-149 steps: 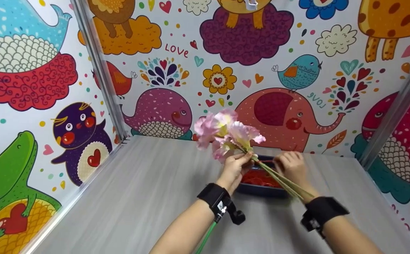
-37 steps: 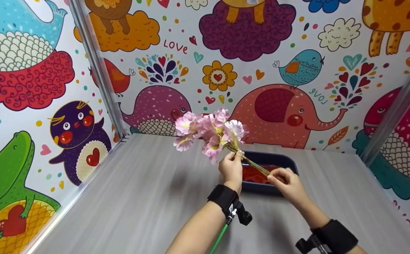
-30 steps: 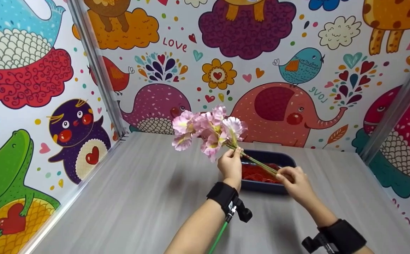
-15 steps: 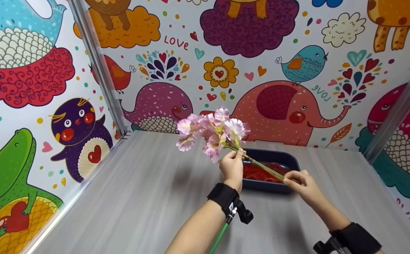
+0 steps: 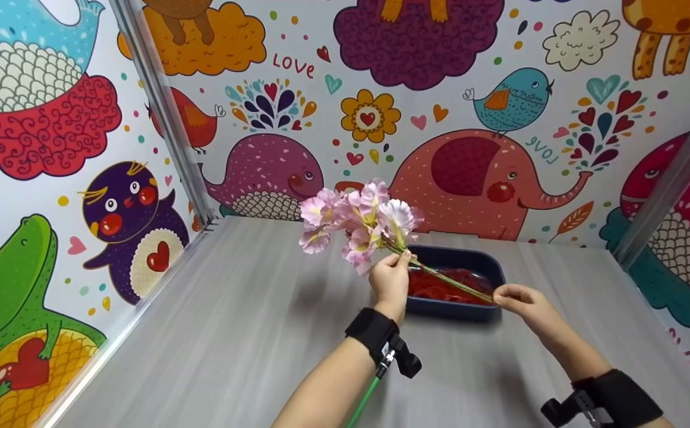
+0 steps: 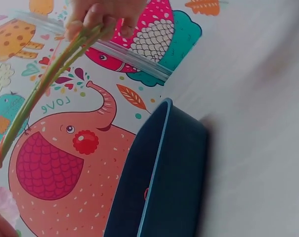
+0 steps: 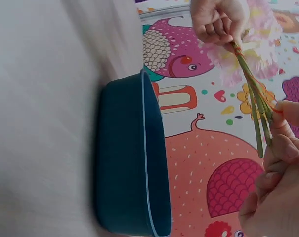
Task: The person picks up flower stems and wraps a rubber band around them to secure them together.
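Note:
My left hand [image 5: 390, 279] grips a bunch of pink artificial flowers [image 5: 359, 220] just below the blossoms, which point up and left. Their green stems [image 5: 449, 279] slope down to the right, over the dark blue box. At the lower stem ends, the thumb and fingers of my right hand [image 5: 523, 300] pinch a thin red rubber band [image 7: 278, 110]. The right wrist view shows it wound on the stems near the left fingers and drawn along them to the right thumb. Several stem tips [image 7: 260, 148] stick out beside the right fingers.
The dark blue box [image 5: 454, 310] stands on the grey table [image 5: 232, 333] beneath the stems, with tangled red bands [image 5: 440, 288] inside. Printed cartoon panels [image 5: 297, 35] wall in the back and sides. A green cable [image 5: 364, 399] runs from the left wrist strap.
My right hand has gone from stretching a red band beside the stems to pinching at them, then slid right toward their ends. The left hand keeps its grip; the blossoms have shifted slightly.

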`<state>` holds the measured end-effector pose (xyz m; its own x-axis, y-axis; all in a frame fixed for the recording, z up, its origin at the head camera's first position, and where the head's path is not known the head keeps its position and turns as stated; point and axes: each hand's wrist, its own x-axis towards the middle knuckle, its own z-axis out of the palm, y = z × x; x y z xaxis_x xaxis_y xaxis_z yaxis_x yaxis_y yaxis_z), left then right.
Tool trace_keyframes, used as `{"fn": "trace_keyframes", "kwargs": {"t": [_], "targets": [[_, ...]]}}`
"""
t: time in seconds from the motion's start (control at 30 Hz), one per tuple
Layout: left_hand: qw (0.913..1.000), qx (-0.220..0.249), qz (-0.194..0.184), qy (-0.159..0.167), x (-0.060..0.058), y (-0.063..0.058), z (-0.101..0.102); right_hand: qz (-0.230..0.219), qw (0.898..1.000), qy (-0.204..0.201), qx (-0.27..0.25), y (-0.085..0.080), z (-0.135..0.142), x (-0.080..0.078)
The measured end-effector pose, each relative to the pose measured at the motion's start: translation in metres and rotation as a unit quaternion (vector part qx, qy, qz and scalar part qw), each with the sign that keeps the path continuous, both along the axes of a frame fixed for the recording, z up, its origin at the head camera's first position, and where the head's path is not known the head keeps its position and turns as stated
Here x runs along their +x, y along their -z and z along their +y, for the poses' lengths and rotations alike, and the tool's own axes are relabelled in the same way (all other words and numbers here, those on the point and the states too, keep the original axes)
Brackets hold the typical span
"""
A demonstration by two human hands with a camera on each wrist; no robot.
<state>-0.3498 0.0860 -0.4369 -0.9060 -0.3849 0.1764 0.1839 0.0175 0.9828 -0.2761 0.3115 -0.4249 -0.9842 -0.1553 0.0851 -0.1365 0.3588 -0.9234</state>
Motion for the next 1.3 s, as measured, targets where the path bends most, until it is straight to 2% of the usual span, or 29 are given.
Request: {"fn": "trace_keyframes", "kwargs": {"t": [0.13, 0.23, 0.43, 0.83, 0.97, 1.13, 1.3], "targets": [[0.9998, 0.011, 0.011, 0.013, 0.000, -0.002, -0.002, -0.012, 1.000, -0.024, -0.004, -0.002, 0.007, 0.000], [0.9998, 0.010, 0.011, 0.011, 0.000, -0.002, -0.003, -0.010, 0.999, -0.038, -0.002, -0.002, 0.009, 0.000], [0.9997, -0.002, 0.007, 0.023, 0.001, -0.001, -0.007, -0.017, 1.000, -0.018, 0.007, -0.002, 0.010, 0.001], [0.9984, -0.026, 0.026, 0.044, 0.001, -0.006, -0.013, -0.009, 0.998, -0.018, 0.055, -0.004, 0.008, 0.000], [0.9970, -0.041, 0.031, 0.057, 0.000, -0.007, -0.012, -0.012, 0.997, -0.041, 0.057, -0.006, 0.009, -0.002], [0.9958, -0.049, 0.028, 0.072, 0.000, -0.007, -0.009, 0.011, 0.994, -0.083, 0.065, -0.007, 0.007, -0.006], [0.9939, -0.072, 0.018, 0.081, 0.000, -0.006, -0.006, 0.017, 0.990, -0.087, 0.106, -0.012, -0.003, -0.014]]}}
